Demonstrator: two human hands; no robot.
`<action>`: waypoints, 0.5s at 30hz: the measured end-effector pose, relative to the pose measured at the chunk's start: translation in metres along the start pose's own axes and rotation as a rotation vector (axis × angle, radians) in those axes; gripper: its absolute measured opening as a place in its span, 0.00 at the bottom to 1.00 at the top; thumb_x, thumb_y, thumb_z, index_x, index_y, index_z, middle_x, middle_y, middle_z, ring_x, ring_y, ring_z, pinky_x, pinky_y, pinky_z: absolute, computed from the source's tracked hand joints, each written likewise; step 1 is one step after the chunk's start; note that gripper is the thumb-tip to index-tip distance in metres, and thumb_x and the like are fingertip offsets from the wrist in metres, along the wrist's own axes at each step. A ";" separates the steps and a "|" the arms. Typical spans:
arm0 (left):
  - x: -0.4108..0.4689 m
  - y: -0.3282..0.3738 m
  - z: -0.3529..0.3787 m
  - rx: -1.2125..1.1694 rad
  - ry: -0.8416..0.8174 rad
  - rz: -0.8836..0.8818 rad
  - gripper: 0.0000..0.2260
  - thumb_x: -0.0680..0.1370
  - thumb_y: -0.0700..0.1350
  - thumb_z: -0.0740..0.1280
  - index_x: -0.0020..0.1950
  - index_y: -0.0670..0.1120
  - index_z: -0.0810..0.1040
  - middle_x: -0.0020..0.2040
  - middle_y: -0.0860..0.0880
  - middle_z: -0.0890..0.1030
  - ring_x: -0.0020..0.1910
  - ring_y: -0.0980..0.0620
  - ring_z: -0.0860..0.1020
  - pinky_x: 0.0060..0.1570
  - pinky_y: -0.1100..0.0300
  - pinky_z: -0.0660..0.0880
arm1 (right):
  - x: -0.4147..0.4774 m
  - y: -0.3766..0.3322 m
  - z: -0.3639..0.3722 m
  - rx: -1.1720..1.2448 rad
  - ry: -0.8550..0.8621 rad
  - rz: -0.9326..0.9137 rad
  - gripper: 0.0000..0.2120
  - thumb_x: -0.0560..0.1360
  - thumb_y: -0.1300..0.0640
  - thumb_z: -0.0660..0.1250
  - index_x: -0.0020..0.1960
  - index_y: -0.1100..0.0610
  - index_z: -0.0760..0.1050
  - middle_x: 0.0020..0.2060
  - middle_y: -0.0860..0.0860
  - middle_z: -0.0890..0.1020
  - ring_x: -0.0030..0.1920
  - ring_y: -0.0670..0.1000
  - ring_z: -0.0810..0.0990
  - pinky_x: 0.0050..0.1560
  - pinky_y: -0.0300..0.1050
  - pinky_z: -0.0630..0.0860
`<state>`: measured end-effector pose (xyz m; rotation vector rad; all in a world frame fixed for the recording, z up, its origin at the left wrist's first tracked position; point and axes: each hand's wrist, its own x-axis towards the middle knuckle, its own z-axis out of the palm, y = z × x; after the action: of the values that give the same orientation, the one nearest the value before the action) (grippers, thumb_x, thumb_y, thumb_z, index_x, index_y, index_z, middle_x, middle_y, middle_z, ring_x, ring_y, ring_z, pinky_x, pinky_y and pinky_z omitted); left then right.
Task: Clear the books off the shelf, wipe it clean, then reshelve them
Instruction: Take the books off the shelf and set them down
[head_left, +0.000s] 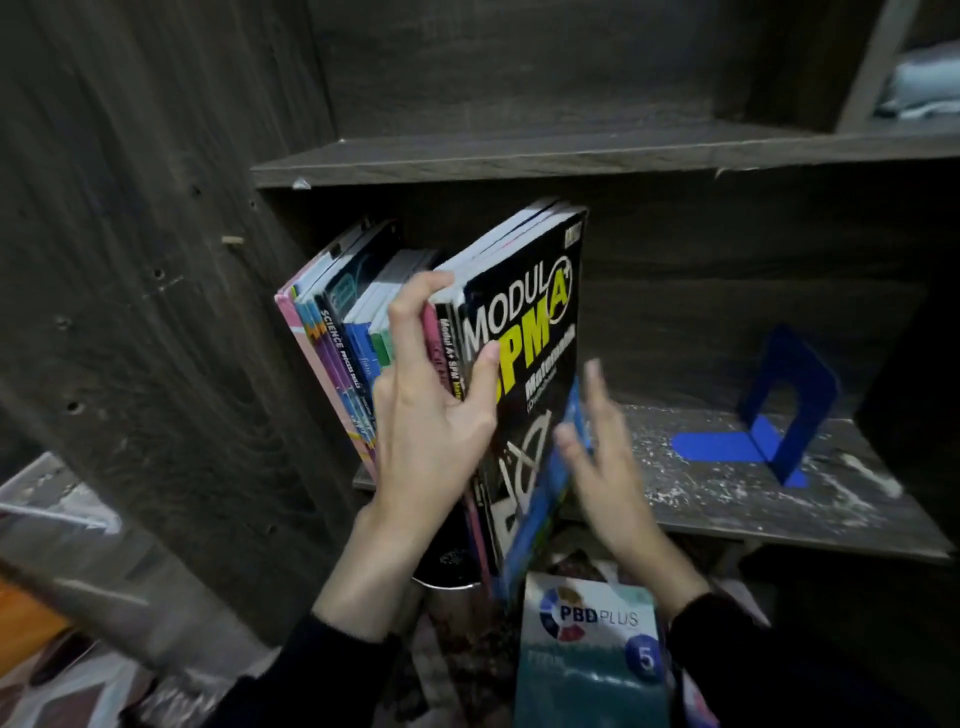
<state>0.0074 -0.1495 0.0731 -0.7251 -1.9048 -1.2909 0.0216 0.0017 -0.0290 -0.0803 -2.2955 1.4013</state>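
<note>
Looks like the clearing step: left hand (431, 431) has fingers and thumb wrapped round a few books fronted by the black Modul SPM book (524, 312), tilted out over the shelf (727, 499) edge. Right hand (602, 457) is blurry, fingers loose and spread beside the cover. Next I'd support the bundle underneath, then grab the leaning books (337, 332) at the left

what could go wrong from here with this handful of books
The left hand pinches several books at once, the black Modul SPM book outermost, and the right hand is open: one might slip out. The leaning books on the shelf stand apart from the blue bookend and may topple.
</note>
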 end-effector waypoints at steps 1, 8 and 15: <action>-0.002 0.008 -0.006 -0.058 -0.021 -0.042 0.24 0.74 0.36 0.71 0.64 0.49 0.64 0.49 0.63 0.78 0.38 0.58 0.79 0.41 0.67 0.76 | 0.003 0.005 -0.013 0.101 0.068 0.056 0.36 0.68 0.23 0.50 0.70 0.26 0.37 0.74 0.36 0.45 0.74 0.44 0.50 0.71 0.56 0.56; -0.044 0.009 -0.012 -0.479 -0.156 -0.434 0.26 0.69 0.28 0.72 0.59 0.47 0.66 0.45 0.57 0.79 0.44 0.61 0.80 0.45 0.64 0.78 | -0.036 0.059 -0.086 0.828 -0.300 0.513 0.62 0.43 0.42 0.85 0.73 0.45 0.64 0.62 0.49 0.79 0.53 0.49 0.83 0.46 0.45 0.81; -0.161 -0.057 0.037 -0.412 -0.269 -0.944 0.24 0.69 0.24 0.68 0.58 0.44 0.66 0.44 0.50 0.75 0.35 0.66 0.77 0.36 0.72 0.74 | -0.132 0.134 -0.092 0.600 -0.501 0.602 0.45 0.66 0.70 0.74 0.70 0.35 0.63 0.72 0.41 0.67 0.68 0.49 0.71 0.66 0.50 0.72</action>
<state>0.0493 -0.1439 -0.0963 -0.1450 -2.3305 -2.2999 0.1534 0.1066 -0.1538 -0.2754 -2.1854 2.6229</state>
